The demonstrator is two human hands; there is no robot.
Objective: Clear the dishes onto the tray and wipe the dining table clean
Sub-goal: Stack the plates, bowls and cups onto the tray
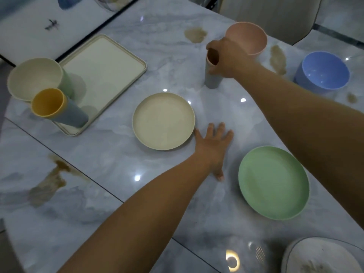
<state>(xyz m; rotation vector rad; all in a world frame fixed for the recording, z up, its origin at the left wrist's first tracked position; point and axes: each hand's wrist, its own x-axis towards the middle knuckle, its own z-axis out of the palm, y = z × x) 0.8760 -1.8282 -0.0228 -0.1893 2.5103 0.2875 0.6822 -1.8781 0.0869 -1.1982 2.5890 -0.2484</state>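
- Our left hand (pixel 213 142), on a bare forearm entering from the bottom edge, lies flat and released at mid-frame. It is palm down, fingers spread, on the marble table (pixel 110 174), between the cream plate (pixel 163 121) and the green plate (pixel 273 182), with its little finger just beside the cream plate's rim.
- At the lower right corner, a white plate (pixel 323 257) carries brownish smears.
- Our right hand (pixel 224 58), upper centre, grasps from above the rim of a grey-blue cup (pixel 211 79) with a pinkish cup (pixel 212 56) nested inside. We cannot tell whether the base touches the table.
- Just behind that hand stands a pink bowl (pixel 250 36); a blue bowl (pixel 325 69) sits at the right edge.
- At upper left lies the cream tray (pixel 102 71), rectangular with a raised rim. Its left end holds a cream bowl (pixel 33 79) nested in a green bowl (pixel 68 81), and a yellow cup (pixel 48 102) nested in a blue-grey cup (pixel 74 117).
- Brown stains (pixel 195 34) mark the table at upper centre, upper right and lower left.
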